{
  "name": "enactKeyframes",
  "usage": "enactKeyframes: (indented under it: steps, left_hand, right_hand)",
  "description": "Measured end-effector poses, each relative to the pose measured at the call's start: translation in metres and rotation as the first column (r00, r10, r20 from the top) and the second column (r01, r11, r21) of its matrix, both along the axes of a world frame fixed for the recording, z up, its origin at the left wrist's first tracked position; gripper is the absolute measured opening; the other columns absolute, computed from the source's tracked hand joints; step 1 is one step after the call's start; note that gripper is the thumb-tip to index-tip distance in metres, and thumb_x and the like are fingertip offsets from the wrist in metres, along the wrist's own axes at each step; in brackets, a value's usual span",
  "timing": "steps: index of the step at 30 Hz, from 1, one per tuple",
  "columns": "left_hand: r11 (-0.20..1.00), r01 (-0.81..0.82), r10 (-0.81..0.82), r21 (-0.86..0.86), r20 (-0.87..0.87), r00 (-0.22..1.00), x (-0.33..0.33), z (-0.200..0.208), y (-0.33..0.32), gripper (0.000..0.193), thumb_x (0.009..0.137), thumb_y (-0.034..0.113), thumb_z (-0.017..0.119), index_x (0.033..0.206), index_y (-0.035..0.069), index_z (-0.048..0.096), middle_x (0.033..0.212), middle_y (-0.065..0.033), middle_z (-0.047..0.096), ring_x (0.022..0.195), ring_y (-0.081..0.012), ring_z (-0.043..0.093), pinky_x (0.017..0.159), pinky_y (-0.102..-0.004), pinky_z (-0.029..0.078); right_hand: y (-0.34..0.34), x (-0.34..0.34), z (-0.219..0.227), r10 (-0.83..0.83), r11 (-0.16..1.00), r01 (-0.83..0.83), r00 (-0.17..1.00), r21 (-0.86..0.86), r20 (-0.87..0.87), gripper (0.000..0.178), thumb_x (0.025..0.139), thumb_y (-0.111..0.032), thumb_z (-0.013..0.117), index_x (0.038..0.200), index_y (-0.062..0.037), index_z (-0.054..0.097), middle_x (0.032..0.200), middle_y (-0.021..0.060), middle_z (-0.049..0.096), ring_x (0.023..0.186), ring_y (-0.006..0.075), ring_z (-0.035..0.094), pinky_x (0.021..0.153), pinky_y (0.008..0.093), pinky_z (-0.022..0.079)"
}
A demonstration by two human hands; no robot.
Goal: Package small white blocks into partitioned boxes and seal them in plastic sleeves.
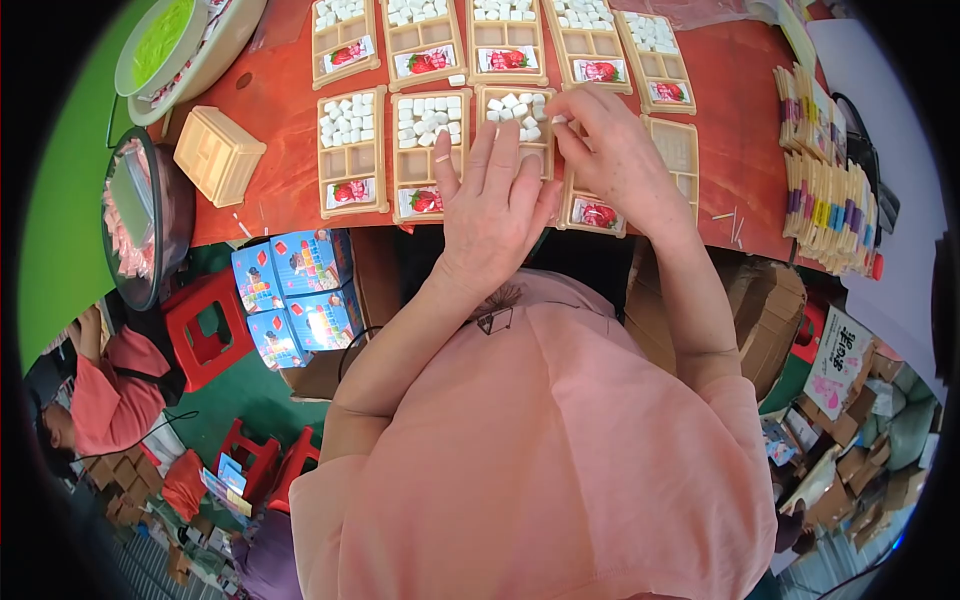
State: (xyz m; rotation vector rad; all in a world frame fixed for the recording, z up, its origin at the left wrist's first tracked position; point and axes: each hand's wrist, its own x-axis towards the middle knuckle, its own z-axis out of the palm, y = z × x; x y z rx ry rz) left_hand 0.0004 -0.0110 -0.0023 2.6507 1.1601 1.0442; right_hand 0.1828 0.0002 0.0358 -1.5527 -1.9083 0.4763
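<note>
My left hand (495, 195) lies with its fingers spread over the front edge of a beige compartment tray (541, 150), fingertips by the small white marshmallow-like pieces (517, 108) in its large compartment. To its right, my right hand (625, 160) has thumb and forefinger pinched together at that tray's right edge. A speck of white shows at those fingertips, too small to name. Beneath the right hand is another tray (622, 222), partly hidden, with a strawberry-printed sachet (594, 212). The tray at the front row's right end (672, 145) has no white pieces in its visible part.
Filled trays (346, 160) stand in two rows on the red table (740, 150). Stacked empty trays (218, 155), a tub of pink packets (135, 220) and a bowl of green strands (160, 45) are at left. Bundled sticks (830, 210) lie right; blue boxes (300, 295) sit below the edge.
</note>
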Motion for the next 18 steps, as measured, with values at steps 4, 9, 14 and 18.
enactKeyframes:
  steps: [4, 9, 14, 18]
  left_hand:
    - [1.000, 0.021, -0.021, -0.009, -0.046, 0.999, 0.001, -0.006, -0.001, 0.040, 0.082, 0.027, 0.077, 0.107, -0.001, 0.063, 0.124, -0.0212, 0.058, 0.121, -0.0381, 0.056, 0.110, -0.0697, 0.025]
    - [1.000, -0.013, 0.012, -0.016, -0.067, 0.998, -0.001, -0.002, -0.007, 0.049, 0.082, 0.032, 0.077, 0.113, -0.003, 0.063, 0.128, -0.0235, 0.058, 0.124, -0.0403, 0.055, 0.111, -0.0696, 0.026]
    - [0.997, 0.066, -0.069, -0.044, -0.050, 0.996, 0.019, -0.006, -0.006, 0.059, 0.084, 0.041, 0.075, 0.121, -0.004, 0.062, 0.130, -0.0250, 0.059, 0.126, -0.0429, 0.054, 0.111, -0.0702, 0.026]
    - [0.998, 0.037, -0.041, -0.055, -0.082, 0.996, 0.014, -0.003, -0.009, 0.060, 0.086, 0.043, 0.073, 0.123, -0.003, 0.063, 0.131, -0.0227, 0.059, 0.127, -0.0435, 0.054, 0.111, -0.0709, 0.026]
  right_hand:
    - [0.011, 0.001, 0.003, 0.019, 0.999, -0.019, 1.000, -0.029, -0.001, 0.013, 0.092, -0.009, 0.067, 0.102, -0.0020, 0.063, 0.094, 0.0114, 0.063, 0.085, 0.0267, 0.064, 0.075, 0.0358, 0.053]
    - [0.077, 0.035, 0.028, 0.107, 0.983, -0.042, 0.923, 0.177, -0.370, 0.017, 0.092, -0.014, 0.067, 0.104, -0.0008, 0.067, 0.092, 0.0138, 0.069, 0.082, 0.0257, 0.065, 0.074, 0.0366, 0.053]
    - [0.223, 0.131, 0.003, -0.181, 0.970, 0.177, 0.984, 0.167, 0.008, 0.033, 0.086, -0.021, 0.072, 0.108, 0.0036, 0.069, 0.095, 0.0211, 0.072, 0.086, 0.0280, 0.071, 0.074, 0.0380, 0.054]
    - [0.259, 0.100, -0.002, -0.217, 0.974, 0.224, 0.965, -0.027, 0.148, 0.044, 0.085, -0.036, 0.072, 0.103, 0.0039, 0.072, 0.097, 0.0237, 0.073, 0.092, 0.0343, 0.072, 0.079, 0.0422, 0.056]
